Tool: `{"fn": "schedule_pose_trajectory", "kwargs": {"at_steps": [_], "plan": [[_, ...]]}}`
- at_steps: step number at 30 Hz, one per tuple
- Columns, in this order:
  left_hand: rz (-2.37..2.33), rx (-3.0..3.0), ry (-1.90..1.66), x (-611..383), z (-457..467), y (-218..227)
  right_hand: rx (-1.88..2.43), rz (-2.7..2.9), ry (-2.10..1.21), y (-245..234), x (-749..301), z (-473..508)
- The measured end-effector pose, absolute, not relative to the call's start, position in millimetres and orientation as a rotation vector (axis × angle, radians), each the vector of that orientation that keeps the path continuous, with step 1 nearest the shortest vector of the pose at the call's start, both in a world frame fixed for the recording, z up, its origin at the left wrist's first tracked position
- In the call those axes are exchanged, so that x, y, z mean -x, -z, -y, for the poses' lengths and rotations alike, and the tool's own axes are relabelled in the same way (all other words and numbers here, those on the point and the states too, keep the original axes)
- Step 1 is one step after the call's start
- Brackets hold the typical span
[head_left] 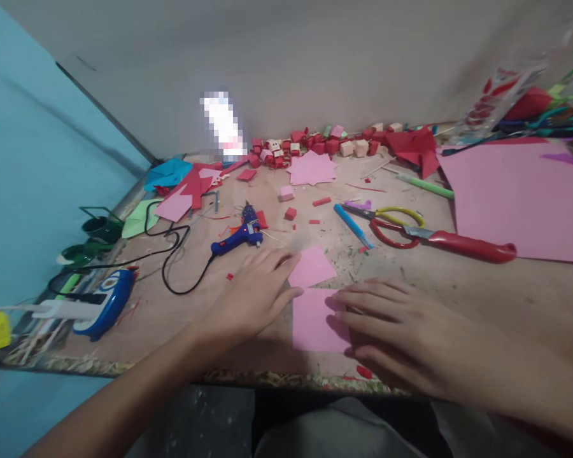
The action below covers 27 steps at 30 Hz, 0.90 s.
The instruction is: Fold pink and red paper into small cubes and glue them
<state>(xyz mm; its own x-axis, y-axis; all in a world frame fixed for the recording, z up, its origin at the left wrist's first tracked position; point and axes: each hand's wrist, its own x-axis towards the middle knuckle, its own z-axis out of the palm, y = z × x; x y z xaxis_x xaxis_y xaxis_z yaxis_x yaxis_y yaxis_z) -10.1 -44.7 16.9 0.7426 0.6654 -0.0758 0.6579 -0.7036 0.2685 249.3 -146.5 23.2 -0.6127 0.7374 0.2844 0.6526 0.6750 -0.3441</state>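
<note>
A small pink paper (315,318) lies near the front edge of the worn table (458,286), partly folded, with one flap pointing away from me. My left hand (253,296) lies flat on its left side, fingers stretched out and together. My right hand (391,324) rests flat on its right side, fingertips pressing the paper's right edge. Neither hand holds anything.
A blue glue gun (241,234) with a black cord lies behind my left hand. Scissors with red and yellow handles (396,226), a red-handled knife (463,245) and a blue marker (353,226) lie behind my right hand. A large pink sheet (520,197) covers the right. Small red and pink cubes (315,146) line the wall.
</note>
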Motion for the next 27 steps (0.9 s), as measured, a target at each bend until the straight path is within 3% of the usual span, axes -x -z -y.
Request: {"fn": "schedule_pose_trajectory", "kwargs": {"at_steps": [11,18,21,25,27], "plan": [[-0.860,-2.628,-0.279,9.9,37.7,-15.4,1.147,2.457,-0.316,-6.4,-235.5,137.7],[-0.687,-2.462,-0.370,-0.5,66.5,-37.9,1.075,2.336,-0.223,-25.5,-235.8,137.3],[-0.825,-2.483,-0.416,15.0,49.0,-57.2,1.225,2.133,-0.188,-33.1,-231.7,131.9],[-1.534,-2.499,-0.896,71.6,-14.7,-83.2,1.327,2.157,-0.188,-22.6,-228.2,109.1],[-1.854,-2.474,-0.874,102.5,-51.2,-85.8,1.304,2.268,-0.152,-13.2,-226.3,94.5]]}}
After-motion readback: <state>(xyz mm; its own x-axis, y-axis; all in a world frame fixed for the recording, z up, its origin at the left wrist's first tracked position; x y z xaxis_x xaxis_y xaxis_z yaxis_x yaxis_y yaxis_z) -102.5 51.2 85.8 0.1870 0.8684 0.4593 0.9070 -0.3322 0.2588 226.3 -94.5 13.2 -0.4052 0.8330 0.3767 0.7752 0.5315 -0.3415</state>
